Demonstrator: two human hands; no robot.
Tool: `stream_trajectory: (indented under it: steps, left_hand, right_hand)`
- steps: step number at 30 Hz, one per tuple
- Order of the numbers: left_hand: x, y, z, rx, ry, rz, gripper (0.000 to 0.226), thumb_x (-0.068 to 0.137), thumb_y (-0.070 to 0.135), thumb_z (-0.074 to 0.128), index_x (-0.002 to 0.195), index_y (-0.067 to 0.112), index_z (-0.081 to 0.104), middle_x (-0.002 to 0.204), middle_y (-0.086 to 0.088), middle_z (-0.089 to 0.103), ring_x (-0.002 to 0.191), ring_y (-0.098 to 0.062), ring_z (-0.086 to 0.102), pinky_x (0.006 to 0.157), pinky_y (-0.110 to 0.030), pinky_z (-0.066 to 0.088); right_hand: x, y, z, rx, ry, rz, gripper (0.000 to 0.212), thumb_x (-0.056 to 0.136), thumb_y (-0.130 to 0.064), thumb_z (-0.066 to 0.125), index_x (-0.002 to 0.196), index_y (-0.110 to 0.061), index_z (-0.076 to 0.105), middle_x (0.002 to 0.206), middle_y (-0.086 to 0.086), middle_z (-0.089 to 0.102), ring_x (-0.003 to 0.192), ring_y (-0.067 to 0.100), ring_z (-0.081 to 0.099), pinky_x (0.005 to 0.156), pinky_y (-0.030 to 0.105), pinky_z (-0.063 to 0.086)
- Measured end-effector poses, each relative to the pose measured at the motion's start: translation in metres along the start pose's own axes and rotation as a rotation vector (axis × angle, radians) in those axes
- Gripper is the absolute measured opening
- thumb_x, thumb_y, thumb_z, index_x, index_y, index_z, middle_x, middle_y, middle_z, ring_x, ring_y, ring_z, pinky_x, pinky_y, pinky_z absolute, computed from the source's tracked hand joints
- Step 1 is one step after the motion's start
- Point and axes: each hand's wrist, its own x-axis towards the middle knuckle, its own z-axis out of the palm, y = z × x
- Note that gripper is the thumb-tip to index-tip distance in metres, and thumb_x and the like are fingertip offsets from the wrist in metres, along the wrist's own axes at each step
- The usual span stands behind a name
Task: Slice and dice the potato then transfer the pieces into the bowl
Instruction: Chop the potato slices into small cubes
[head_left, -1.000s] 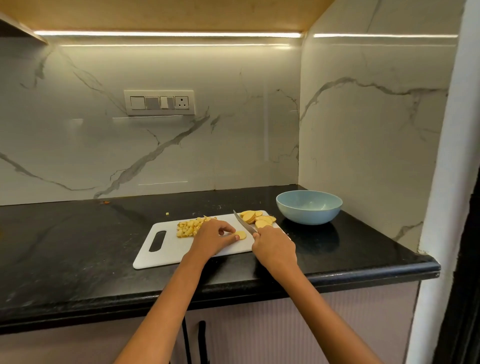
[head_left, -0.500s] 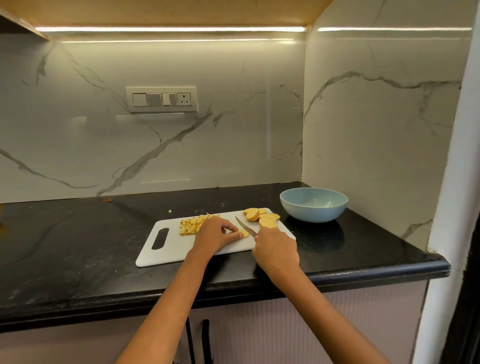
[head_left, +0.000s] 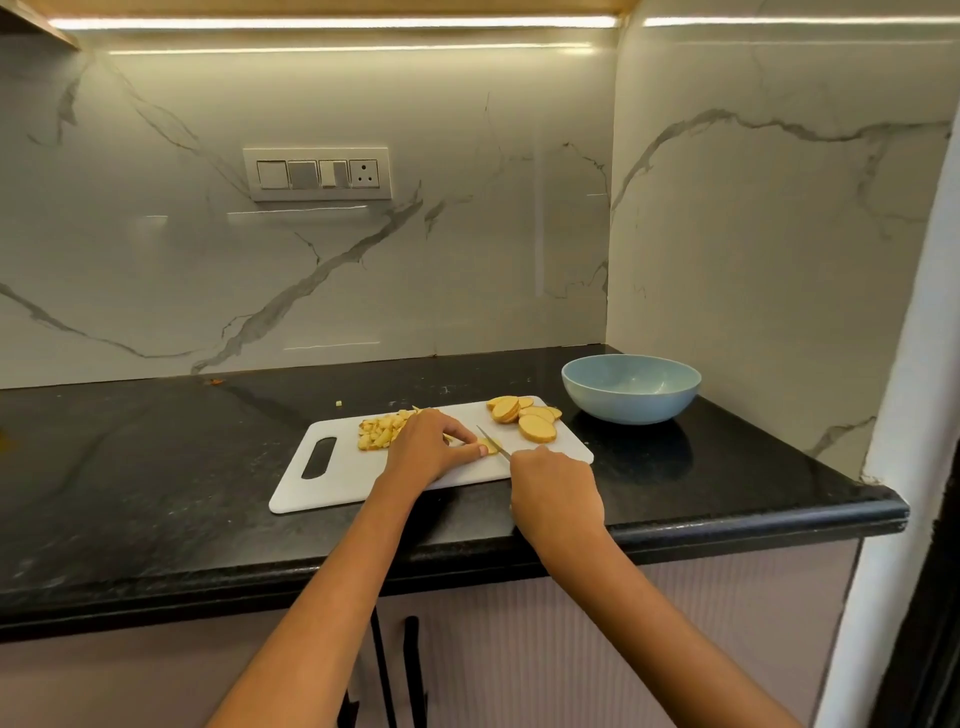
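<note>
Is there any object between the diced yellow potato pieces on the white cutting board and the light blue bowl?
Yes. The round potato slices lie on the white cutting board between the diced yellow potato pieces and the light blue bowl; both hands and the knife are also there.

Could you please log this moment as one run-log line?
phase: dicing | left hand holds yellow potato slice | right hand grips steel knife | pale blue bowl empty

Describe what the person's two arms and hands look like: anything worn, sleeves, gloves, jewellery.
Both forearms are bare from the bottom edge of the picture up to the hands; no sleeve or cuff shows. The left hand and the right hand wear no gloves. No watch, bracelet or ring can be seen on the sides facing the camera. Fingernails are too small to describe.
</note>
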Motion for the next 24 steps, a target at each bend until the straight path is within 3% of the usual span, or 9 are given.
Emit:
stream_trajectory:
  steps: [8,14,18,24]
  left_hand:
    - [-0.006,-0.001,0.0,-0.009,0.009,0.035,0.022,0.079,0.034,0.071,0.095,0.02,0.074,0.102,0.003,0.069,0.082,-0.007,0.052,0.07,-0.025,0.043]
    - [-0.006,-0.004,0.0,-0.05,0.067,0.063,0.02,0.087,0.012,0.062,0.106,0.013,0.071,0.112,-0.003,0.068,0.098,-0.012,0.058,0.084,-0.02,0.042]
    - [-0.006,-0.005,-0.001,-0.043,0.102,0.054,0.018,0.083,0.015,0.069,0.1,0.015,0.073,0.103,-0.001,0.069,0.085,-0.009,0.056,0.076,-0.021,0.043]
    - [-0.007,-0.003,0.0,0.01,0.067,0.075,0.011,0.082,0.019,0.07,0.091,0.018,0.075,0.094,0.0,0.07,0.084,-0.009,0.057,0.076,-0.025,0.047]
  right_hand:
    - [0.012,-0.002,0.002,0.036,0.037,0.032,0.027,0.098,-0.013,0.046,0.125,-0.01,0.052,0.118,0.009,0.058,0.103,0.02,0.06,0.085,0.028,0.047]
    - [0.011,0.014,0.007,0.208,0.046,0.136,0.02,0.098,-0.022,0.046,0.11,-0.011,0.058,0.101,0.005,0.061,0.087,0.016,0.058,0.072,0.025,0.042]
    - [0.01,0.01,0.007,0.198,0.026,0.097,0.022,0.096,-0.025,0.051,0.112,-0.011,0.058,0.102,0.006,0.062,0.09,0.016,0.06,0.075,0.025,0.046]
    - [0.009,0.009,0.004,0.152,0.009,0.051,0.022,0.097,-0.022,0.049,0.113,-0.01,0.058,0.102,0.007,0.062,0.089,0.017,0.061,0.073,0.025,0.046]
